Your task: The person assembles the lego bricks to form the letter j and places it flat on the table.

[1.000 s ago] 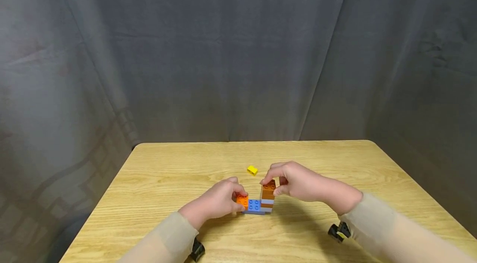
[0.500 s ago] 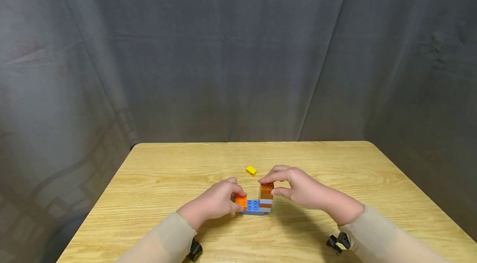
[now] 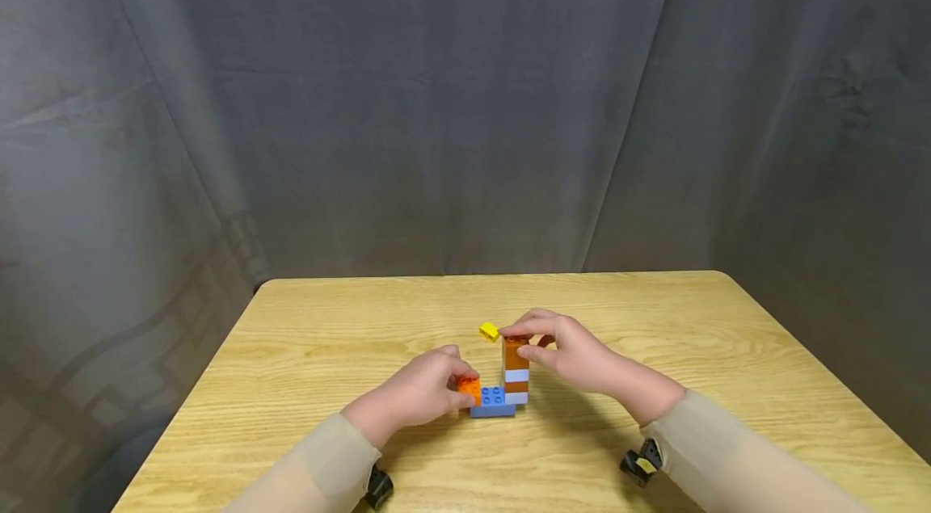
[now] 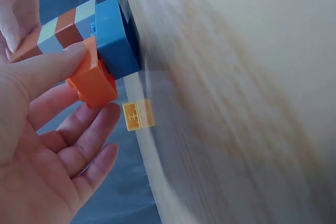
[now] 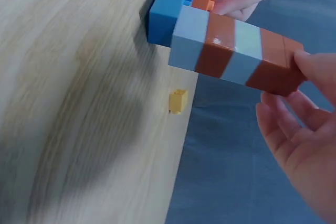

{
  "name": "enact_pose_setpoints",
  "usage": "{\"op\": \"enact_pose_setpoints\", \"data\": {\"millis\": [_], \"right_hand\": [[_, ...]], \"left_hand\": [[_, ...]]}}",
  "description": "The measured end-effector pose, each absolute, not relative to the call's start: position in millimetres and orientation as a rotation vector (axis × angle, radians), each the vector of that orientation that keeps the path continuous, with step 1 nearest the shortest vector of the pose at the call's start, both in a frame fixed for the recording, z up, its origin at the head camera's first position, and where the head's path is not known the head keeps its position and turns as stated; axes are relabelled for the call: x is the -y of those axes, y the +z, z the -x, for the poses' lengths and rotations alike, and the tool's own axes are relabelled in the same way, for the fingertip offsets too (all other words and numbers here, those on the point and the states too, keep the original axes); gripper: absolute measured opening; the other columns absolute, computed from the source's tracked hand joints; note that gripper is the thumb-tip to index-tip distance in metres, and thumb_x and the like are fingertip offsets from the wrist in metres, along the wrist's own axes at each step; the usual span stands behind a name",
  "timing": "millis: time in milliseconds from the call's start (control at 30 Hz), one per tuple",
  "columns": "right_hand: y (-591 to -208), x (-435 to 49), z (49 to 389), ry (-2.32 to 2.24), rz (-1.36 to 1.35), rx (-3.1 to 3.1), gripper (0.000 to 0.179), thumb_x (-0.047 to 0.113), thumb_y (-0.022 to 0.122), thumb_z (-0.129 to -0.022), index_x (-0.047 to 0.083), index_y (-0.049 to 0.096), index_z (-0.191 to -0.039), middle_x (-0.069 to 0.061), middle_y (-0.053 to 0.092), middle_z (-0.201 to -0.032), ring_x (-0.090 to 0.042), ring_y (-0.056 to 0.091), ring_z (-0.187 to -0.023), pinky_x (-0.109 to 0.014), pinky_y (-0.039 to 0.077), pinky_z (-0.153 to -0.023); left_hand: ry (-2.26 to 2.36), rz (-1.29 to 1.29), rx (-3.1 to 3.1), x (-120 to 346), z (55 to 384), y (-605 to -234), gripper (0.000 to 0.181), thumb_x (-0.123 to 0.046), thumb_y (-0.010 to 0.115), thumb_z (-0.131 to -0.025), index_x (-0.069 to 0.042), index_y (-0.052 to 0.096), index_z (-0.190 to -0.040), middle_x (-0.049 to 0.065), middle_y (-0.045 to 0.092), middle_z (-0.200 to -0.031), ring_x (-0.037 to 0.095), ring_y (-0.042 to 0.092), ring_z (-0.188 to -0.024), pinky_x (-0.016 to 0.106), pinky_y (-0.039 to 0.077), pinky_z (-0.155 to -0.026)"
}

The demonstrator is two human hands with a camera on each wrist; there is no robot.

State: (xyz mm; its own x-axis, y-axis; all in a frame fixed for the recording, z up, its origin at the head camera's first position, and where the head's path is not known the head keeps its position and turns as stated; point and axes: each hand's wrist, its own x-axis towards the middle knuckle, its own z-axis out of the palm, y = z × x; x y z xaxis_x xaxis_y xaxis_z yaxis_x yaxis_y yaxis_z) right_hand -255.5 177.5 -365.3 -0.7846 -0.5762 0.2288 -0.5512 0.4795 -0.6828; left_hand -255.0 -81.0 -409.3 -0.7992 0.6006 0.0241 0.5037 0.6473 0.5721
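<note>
A blue toy brick [image 3: 492,410] forms the base of a small build at the middle of the table. An orange brick [image 3: 469,388] sits at its left end, pinched between thumb and fingers of my left hand [image 3: 418,393]. At the right end rises a tower [image 5: 220,45] of alternating pale and brown bricks, overhanging the blue one. My right hand [image 3: 578,353] pinches the tower's top brown brick [image 5: 275,64]. Studs show on the blue brick between the two ends. Whether its underside touches the table is unclear.
Behind the build, a small yellow brick [image 3: 490,331] lies loose on the wooden table [image 3: 349,327]. A grey curtain [image 3: 436,133] hangs beyond the table's far edge. Dark wrist cameras [image 3: 640,462] sit under both sleeves.
The tower's top and my right hand have shifted slightly up and left in the head view. More of the blue brick's front face shows now. My left hand keeps its pinch on the orange brick.
</note>
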Motion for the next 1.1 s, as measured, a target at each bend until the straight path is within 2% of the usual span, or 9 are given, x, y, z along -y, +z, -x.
{"op": "enact_pose_setpoints", "data": {"millis": [167, 300, 533, 700, 900, 1100], "right_hand": [[-371, -174, 265, -1.29, 0.953, -2.678, 0.031, 0.009, 0.064, -0.097, 0.015, 0.069, -0.126, 0.003, 0.064, -0.112, -0.018, 0.057, -0.099, -0.042, 0.049, -0.082], [-376, -174, 271, -1.366, 0.89, -2.658, 0.029, 0.009, 0.064, -0.097, 0.012, 0.069, -0.125, -0.002, 0.065, -0.114, -0.021, 0.059, -0.097, -0.039, 0.051, -0.08], [-385, -172, 279, -1.439, 0.783, -2.627, 0.027, 0.006, 0.062, -0.097, 0.006, 0.069, -0.123, -0.01, 0.067, -0.115, -0.024, 0.058, -0.095, -0.031, 0.051, -0.075], [-392, -170, 286, -1.488, 0.672, -2.586, 0.028, 0.008, 0.062, -0.097, 0.002, 0.068, -0.124, -0.01, 0.066, -0.116, -0.022, 0.057, -0.093, -0.033, 0.05, -0.073], [-404, -167, 296, -1.563, 0.5, -2.48, 0.029, 0.007, 0.06, -0.098, -0.006, 0.064, -0.124, -0.013, 0.067, -0.11, -0.019, 0.058, -0.081, -0.041, 0.053, -0.07], [-412, -163, 301, -1.466, 0.424, -2.503, 0.025, 0.006, 0.06, -0.098, -0.006, 0.067, -0.119, -0.008, 0.067, -0.096, -0.024, 0.06, -0.075, -0.037, 0.052, -0.065]], "left_hand": [[0.796, -0.926, -2.751, 80, 254, -407, 0.03, -0.027, 0.078, -0.087, -0.013, 0.075, -0.113, -0.012, 0.055, -0.086, 0.006, 0.052, -0.075, 0.026, 0.046, -0.068], [0.726, -0.965, -2.806, 79, 252, -405, 0.029, -0.024, 0.078, -0.087, -0.015, 0.075, -0.114, -0.013, 0.06, -0.09, 0.004, 0.053, -0.078, 0.026, 0.047, -0.071], [0.61, -1.027, -2.857, 78, 246, -404, 0.037, -0.029, 0.083, -0.082, -0.015, 0.075, -0.115, -0.012, 0.061, -0.094, 0.002, 0.052, -0.078, 0.025, 0.047, -0.073], [0.527, -1.066, -2.894, 77, 244, -405, 0.044, -0.034, 0.085, -0.078, -0.013, 0.074, -0.116, -0.009, 0.061, -0.098, 0.003, 0.055, -0.081, 0.026, 0.049, -0.076], [0.505, -1.099, -2.909, 78, 242, -406, 0.046, -0.033, 0.086, -0.077, -0.012, 0.073, -0.116, -0.007, 0.062, -0.099, 0.004, 0.056, -0.082, 0.028, 0.049, -0.078], [0.519, -1.106, -2.89, 79, 241, -406, 0.038, -0.029, 0.084, -0.08, -0.017, 0.075, -0.115, -0.01, 0.066, -0.105, 0.007, 0.061, -0.094, 0.032, 0.049, -0.087]]}}
